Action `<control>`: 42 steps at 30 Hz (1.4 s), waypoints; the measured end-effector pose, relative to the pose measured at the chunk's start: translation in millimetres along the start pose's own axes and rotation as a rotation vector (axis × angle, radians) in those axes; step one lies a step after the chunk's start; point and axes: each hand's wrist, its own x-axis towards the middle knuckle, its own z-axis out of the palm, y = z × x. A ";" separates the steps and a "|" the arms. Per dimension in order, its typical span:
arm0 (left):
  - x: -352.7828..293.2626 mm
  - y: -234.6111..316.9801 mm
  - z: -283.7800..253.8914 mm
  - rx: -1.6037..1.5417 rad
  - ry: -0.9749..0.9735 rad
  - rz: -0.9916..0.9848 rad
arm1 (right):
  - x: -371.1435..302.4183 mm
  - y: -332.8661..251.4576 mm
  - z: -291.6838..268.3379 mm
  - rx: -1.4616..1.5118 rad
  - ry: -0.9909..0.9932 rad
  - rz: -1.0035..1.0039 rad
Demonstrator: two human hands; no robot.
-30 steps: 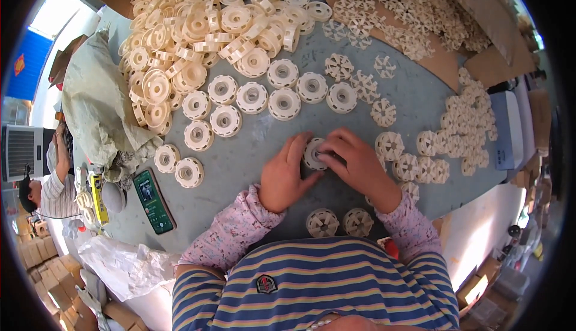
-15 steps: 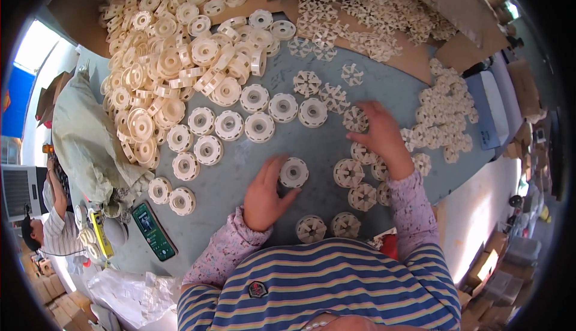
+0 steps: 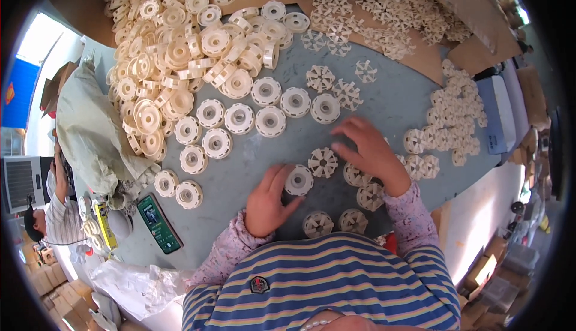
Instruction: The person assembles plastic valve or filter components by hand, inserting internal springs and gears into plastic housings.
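A cream flanged wheel [image 3: 299,180] lies on the grey tabletop [image 3: 240,169] just beside the left hand [image 3: 268,204], whose parted fingers and thumb curve around its left and lower edge; whether they press on it or merely rest there, I cannot tell. The right hand [image 3: 375,157] hangs beyond a cream finned disc [image 3: 323,162], its thumb and fingers apart with nothing visible between them. The disc lies just beyond the wheel, on its right. Both look like moulded plastic, so they are probably light and stiff, easily nudged across the smooth surface yet unlikely to dent under a normal pinch. The wheel's broad outer rim seems the best hold: thumb on one side, fingertips opposite, keeping the recessed centre uncovered. Its notched edge should give some bite, though the material may be a little slick. The disc calls for more care, since its separate wedge-like fins look thinner and could flex or chip if squeezed singly; spanning several across the outside would spread the pressure. The loose open spiders [image 3: 365,72] farther up the tabletop appear slighter, and probably the most fragile.
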 end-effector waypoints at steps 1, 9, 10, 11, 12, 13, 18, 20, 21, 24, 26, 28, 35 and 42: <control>-0.4 -1.2 -0.8 -0.005 -0.001 -0.011 | -4.2 -9.5 -0.2 0.003 -0.012 0.001; 2.7 -3.9 -15.6 -0.060 -0.073 -0.018 | -16.9 -44.5 3.5 0.051 -0.012 -0.009; 1.3 -5.3 -14.9 -0.063 -0.070 -0.030 | -16.4 -44.4 3.0 0.053 -0.023 -0.012; -0.2 -6.6 -13.9 -0.061 -0.057 -0.027 | -16.5 -43.6 2.5 0.049 0.094 -0.032; -1.9 -7.8 -13.1 -0.058 -0.043 -0.024 | -16.9 -42.9 2.6 0.046 0.211 -0.052; -2.8 -8.1 -12.4 -0.060 -0.040 -0.031 | -18.6 -42.6 2.4 0.047 0.203 -0.055; -4.5 -9.7 -10.8 -0.085 -0.045 -0.039 | -26.1 -32.7 5.7 0.148 0.225 0.180; -4.3 -9.6 -10.6 -0.086 -0.044 -0.047 | -28.1 -36.0 8.2 0.216 0.280 0.150; -4.2 -9.7 -10.8 -0.086 -0.043 -0.050 | -29.6 -39.0 9.6 0.283 0.340 0.121; -4.5 -9.5 -13.5 -0.147 -0.065 -0.070 | -34.9 -55.5 15.4 0.340 0.170 0.054; -4.0 -8.3 -14.6 -0.182 -0.062 -0.084 | -37.1 -65.2 21.6 0.325 0.098 0.056; -2.6 -7.9 -16.9 -0.218 -0.058 -0.095 | -37.1 -66.9 28.7 0.230 0.031 -0.015; -6.0 -16.1 -8.5 -0.339 -0.033 -0.084 | -32.7 -77.0 30.6 0.261 0.075 0.045; -7.7 -15.6 -6.2 -0.316 -0.006 -0.092 | -33.6 -68.9 31.6 0.214 0.090 0.023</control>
